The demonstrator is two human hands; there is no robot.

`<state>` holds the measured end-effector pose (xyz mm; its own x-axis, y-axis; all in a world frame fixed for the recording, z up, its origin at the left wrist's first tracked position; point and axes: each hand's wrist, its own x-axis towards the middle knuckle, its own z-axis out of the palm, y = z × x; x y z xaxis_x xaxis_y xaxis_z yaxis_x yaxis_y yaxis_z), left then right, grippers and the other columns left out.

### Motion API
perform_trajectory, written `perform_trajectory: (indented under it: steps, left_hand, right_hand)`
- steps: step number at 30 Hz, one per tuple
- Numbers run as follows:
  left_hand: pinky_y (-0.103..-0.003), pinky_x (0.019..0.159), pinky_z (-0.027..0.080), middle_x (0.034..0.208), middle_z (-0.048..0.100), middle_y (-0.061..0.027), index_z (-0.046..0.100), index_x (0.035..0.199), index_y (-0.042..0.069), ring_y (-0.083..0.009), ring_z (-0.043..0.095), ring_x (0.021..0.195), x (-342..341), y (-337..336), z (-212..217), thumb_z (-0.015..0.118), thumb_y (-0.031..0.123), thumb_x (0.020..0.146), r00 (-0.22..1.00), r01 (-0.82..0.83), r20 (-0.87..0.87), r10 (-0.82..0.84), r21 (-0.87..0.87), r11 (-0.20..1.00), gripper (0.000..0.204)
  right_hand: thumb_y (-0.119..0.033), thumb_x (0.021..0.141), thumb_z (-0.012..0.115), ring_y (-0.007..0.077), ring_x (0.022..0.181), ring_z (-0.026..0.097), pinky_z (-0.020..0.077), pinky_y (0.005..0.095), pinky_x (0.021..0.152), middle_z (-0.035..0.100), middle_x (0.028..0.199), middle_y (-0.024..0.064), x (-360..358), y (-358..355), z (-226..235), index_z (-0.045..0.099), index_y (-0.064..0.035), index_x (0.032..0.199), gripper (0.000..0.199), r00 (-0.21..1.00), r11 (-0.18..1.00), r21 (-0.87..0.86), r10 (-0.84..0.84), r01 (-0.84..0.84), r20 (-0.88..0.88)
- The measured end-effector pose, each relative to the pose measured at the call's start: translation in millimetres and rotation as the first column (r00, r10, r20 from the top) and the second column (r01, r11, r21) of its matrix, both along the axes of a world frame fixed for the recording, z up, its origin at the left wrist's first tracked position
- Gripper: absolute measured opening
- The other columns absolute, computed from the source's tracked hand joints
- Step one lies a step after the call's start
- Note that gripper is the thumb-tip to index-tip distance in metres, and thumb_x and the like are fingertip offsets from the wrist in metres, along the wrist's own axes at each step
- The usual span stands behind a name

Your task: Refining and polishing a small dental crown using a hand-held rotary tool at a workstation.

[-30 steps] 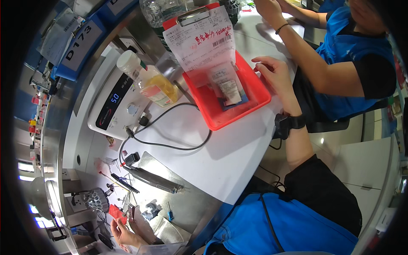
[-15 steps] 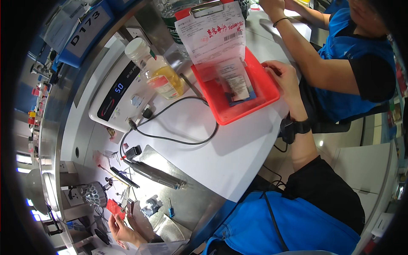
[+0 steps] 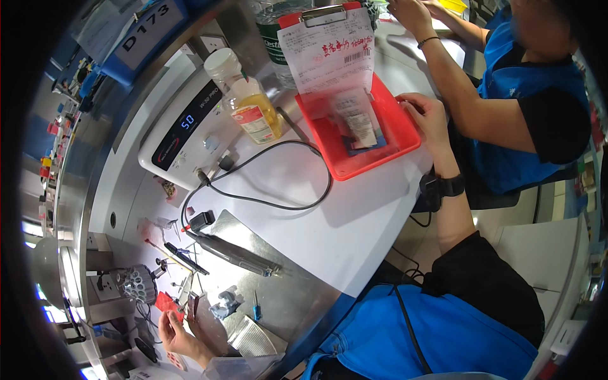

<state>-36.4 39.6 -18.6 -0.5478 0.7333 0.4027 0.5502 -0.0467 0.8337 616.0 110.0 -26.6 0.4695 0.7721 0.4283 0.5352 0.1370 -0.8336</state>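
Observation:
My right hand is closed on the right rim of a red plastic tray. A clipboard with printed sheets stands against the tray's far side, and a small packet with a slip of paper lies inside. At the lower left, my left hand has its fingers pinched at the edge of a small red sheet; the exact contact is hard to see. Beside it are a metal clamp-like piece, a crumpled grey-blue lump and a thin blue-handled tool.
A white unit with a digital display stands at the back left, its black cable looping over the table. Near it are a bottle of yellow liquid and a dark handpiece. A co-worker's arm is at the upper right.
The whole view has shifted and turned slightly. Both hands keep their places at the tray and the red sheet; nothing is visibly taken or let go.

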Motion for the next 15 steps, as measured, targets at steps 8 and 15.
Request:
perform_trajectory:
  steps: [8, 15]
  left_hand:
    - [-0.024, 0.072, 0.05, 0.099, 0.069, -0.0109, 0.065, 0.112, -0.006, -0.0131, 0.063, 0.084, 27.8, 0.4, 19.6, 0.062, 0.003, 0.096, 0.953, 0.251, 0.161, -0.256, 0.048, 0.967, 0.019]
    - [-0.025, 0.073, 0.051, 0.091, 0.067, -0.0107, 0.066, 0.097, -0.006, -0.0153, 0.063, 0.081, 52.8, 0.0, 36.9, 0.07, 0.003, 0.089, 0.813, 0.563, 0.155, -0.562, 0.037, 0.825, 0.012]
  right_hand:
    - [-0.005, 0.089, 0.054, 0.0056, 0.057, 0.051, 0.0351, 0.0195, 0.051, 0.065, 0.072, 0.0061, -71.1, -49.2, 69.6, 0.07, 0.006, 0.089, 0.019, 0.96, 0.873, 0.483, 0.067, 0.076, -0.271]
    - [-0.016, 0.088, 0.062, 0.0059, 0.064, 0.061, 0.0447, 0.0232, 0.054, 0.067, 0.067, 0.0024, -214.0, -14.8, 120.1, 0.074, -0.001, 0.089, 0.019, 0.587, 0.652, 0.124, 0.737, -0.748, -0.335]
